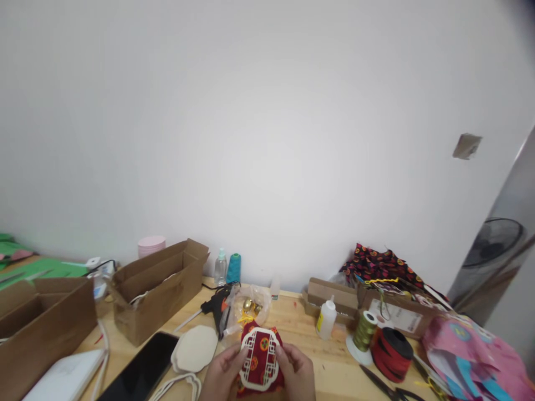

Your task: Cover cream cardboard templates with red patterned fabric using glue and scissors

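At the bottom middle, a pale lattice frame (245,380) with scalloped corners lies over a dark red patterned cloth (259,356). Orange and yellow round motifs show through its opening. My left hand (222,372) pinches the frame's left side, thumb on top. On the opposite side my right hand (297,372) grips frame and cloth the same way. The fingers underneath are hidden. Just left of my left hand sit pale scalloped blanks (195,348) in a stack, with more pale frames (179,385) below them. Behind the cloth is a clear plastic bag (251,295) holding gold bells.
Left: a black phone (142,367), open cardboard boxes (163,301) and a black glue gun (215,305). Right: a white glue bottle (326,319), a green cord spool (365,331), a red and black ribbon roll (392,354), scissors (382,384) and pink fabric (476,356).
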The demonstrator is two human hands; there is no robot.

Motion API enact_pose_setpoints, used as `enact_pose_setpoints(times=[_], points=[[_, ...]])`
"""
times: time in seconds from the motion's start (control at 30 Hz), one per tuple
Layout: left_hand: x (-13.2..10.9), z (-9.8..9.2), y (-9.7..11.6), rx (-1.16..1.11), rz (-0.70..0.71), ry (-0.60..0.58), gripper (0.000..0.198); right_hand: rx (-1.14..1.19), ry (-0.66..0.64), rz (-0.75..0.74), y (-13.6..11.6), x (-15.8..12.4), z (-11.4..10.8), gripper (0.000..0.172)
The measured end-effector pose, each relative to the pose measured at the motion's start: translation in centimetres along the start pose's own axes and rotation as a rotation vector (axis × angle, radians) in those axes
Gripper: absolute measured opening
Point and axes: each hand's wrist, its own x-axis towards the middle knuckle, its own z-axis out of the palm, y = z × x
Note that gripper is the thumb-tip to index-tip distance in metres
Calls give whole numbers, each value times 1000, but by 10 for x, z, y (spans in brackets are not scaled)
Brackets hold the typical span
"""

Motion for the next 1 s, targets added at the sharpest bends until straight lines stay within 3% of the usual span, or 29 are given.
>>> enact_pose_setpoints(times=[0.4, 0.63, 0.83, 1.0], points=[[-2, 3, 0, -235, -135, 30, 28, 141, 18, 37, -5, -1, 1, 38], [-5, 10, 7, -382, -171, 21, 27, 123, 85, 93, 1, -1, 2, 49], [-15, 15, 14, -418, -495, 5, 47, 104, 21, 93, 3, -5, 8, 48], [-19, -4, 27, -429, -357, 182, 43, -183, 134, -56, 6, -6, -3, 36]])
